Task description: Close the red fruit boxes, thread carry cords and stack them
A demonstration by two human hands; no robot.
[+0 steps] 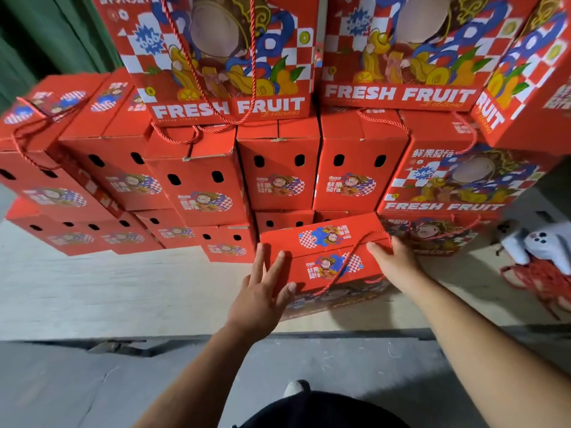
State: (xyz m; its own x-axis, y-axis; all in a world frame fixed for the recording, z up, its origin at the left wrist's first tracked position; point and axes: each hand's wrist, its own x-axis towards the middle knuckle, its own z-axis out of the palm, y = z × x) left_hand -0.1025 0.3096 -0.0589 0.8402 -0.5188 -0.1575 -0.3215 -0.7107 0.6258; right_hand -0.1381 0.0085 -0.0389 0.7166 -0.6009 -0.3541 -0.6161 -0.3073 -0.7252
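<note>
Looks like a warehouse/packing area: stacked red fruit boxes [197, 180] on a pale platform [92, 288], concrete floor [92, 381], green wall [46, 35].

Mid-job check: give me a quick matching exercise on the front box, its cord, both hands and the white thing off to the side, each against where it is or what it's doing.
1. left hand
2. right hand
3. carry cord
4. white plush toy

A. looped over the front box top
B. lies on the floor, right of the stack
C. fingers spread on the box's left end
D. grips the box's right end

Pairs: 1-C, 2-D, 3-A, 4-B
</note>
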